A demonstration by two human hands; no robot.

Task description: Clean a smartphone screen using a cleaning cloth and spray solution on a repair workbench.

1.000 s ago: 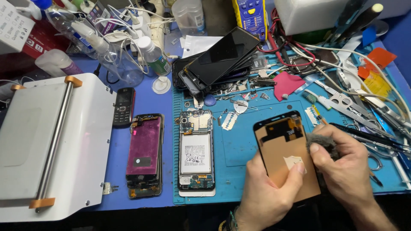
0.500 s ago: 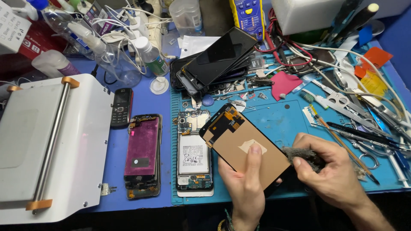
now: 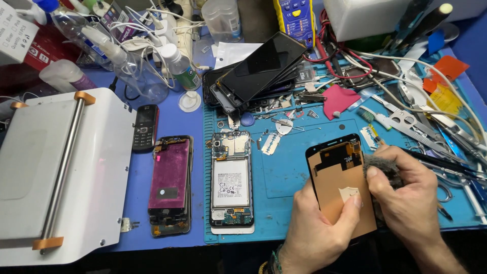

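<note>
Hands [image 3: 314,228] [image 3: 411,193] grip screen panel [image 3: 337,177]; opened phone [image 3: 232,177] left, tools [image 3: 406,119] right.

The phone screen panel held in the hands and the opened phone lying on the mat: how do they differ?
The screen panel shows a plain copper-brown back; the opened phone shows a white battery and circuit boards. The panel is held tilted by the left hand, with the right hand at its edge; the phone lies flat, untouched. Both are dismantled phone parts.

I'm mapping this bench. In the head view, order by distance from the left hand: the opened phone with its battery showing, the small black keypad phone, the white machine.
From the left hand:
1. Opened phone, just to its left on the blue mat.
2. Black keypad phone, farther left and up.
3. White machine, at the far left edge.
</note>
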